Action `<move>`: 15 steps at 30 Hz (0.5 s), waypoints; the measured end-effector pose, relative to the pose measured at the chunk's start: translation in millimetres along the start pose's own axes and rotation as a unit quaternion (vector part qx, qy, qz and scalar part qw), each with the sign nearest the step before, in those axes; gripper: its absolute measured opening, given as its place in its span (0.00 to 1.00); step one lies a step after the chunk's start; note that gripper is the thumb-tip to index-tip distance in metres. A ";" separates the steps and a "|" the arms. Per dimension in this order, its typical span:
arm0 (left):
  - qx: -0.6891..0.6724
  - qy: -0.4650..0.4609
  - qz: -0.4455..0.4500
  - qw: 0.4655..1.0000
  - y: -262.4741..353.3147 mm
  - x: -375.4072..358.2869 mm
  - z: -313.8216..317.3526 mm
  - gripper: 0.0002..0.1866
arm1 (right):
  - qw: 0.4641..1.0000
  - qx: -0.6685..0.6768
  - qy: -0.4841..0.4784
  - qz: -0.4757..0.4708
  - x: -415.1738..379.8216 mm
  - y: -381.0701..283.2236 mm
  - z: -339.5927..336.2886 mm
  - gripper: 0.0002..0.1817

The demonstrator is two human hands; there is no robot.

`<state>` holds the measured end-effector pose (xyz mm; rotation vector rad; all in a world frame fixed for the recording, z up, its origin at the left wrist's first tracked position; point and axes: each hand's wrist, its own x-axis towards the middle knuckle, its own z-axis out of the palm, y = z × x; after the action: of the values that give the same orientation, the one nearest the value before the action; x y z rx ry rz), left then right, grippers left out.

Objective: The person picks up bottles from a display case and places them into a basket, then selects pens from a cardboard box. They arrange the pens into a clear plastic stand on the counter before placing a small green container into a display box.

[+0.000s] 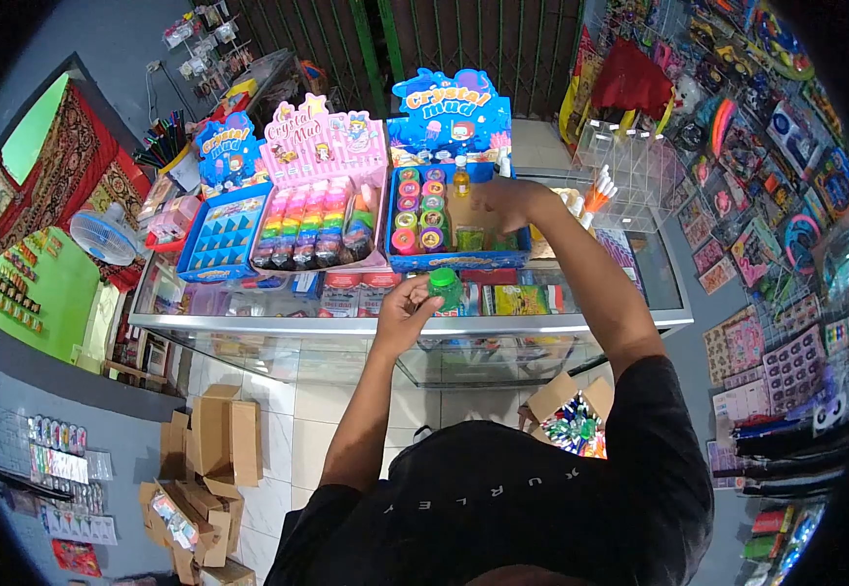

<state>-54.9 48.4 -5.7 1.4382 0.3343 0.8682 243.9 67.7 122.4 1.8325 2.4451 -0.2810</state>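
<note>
My left hand (408, 313) is at the front of the glass counter, its fingers closed against the side of a small green-lidded jar (445, 285). Over the right half of a blue "Crystal Mud" display box (397, 262) reaches my right hand (514, 203), its fingers smeared and partly hidden. Two columns of small round tubs (431, 219) with colourful lids fill the box's left side. Behind them stands a little bottle of yellow liquid (461, 182), and green packets (469, 237) lie near the box's front wall.
Left of the box are a pink display of rainbow-layered bottles (307, 230) and a blue divided tray (211, 239). A clear acrylic rack (629, 181) stands at right. Cardboard boxes (211, 439) sit on the floor, with another carton (553, 398) of shiny packets near my body.
</note>
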 end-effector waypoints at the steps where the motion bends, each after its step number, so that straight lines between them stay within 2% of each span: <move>1: -0.001 0.000 0.001 1.000 -0.1 -0.7 0.4 0.21 | 0.992 0.109 0.023 -0.051 -8.2 -17.7 -6.6 0.39; 2: -0.011 -0.002 0.004 1.000 -1.3 -0.4 0.3 0.21 | 0.970 0.217 0.046 -0.100 -17.1 -41.3 -13.1 0.37; 4: -0.031 -0.008 0.009 0.999 -4.5 0.8 1.0 0.22 | 0.936 0.331 0.023 -0.116 -33.7 -92.3 -18.6 0.26; 7: -0.031 -0.024 0.024 0.999 -5.8 1.5 -0.5 0.22 | 0.962 0.180 0.080 -0.191 -29.1 -105.9 7.5 0.22; 10: -0.043 -0.029 0.024 0.998 -8.9 1.9 -3.2 0.23 | 0.960 0.183 0.075 -0.198 -30.6 -106.1 9.6 0.20; 13: -0.088 -0.032 0.021 0.995 -8.9 0.7 -4.8 0.23 | 0.964 0.178 0.013 -0.195 -41.7 -109.0 -0.6 0.19; 15: -0.105 -0.016 0.047 0.993 -3.7 1.8 -0.4 0.23 | 0.956 0.151 0.090 -0.235 -47.0 -100.1 -3.4 0.18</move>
<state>-52.8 50.3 -8.8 1.2788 0.1464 0.9274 161.7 -3.1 143.8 1.3802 3.0987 -0.5657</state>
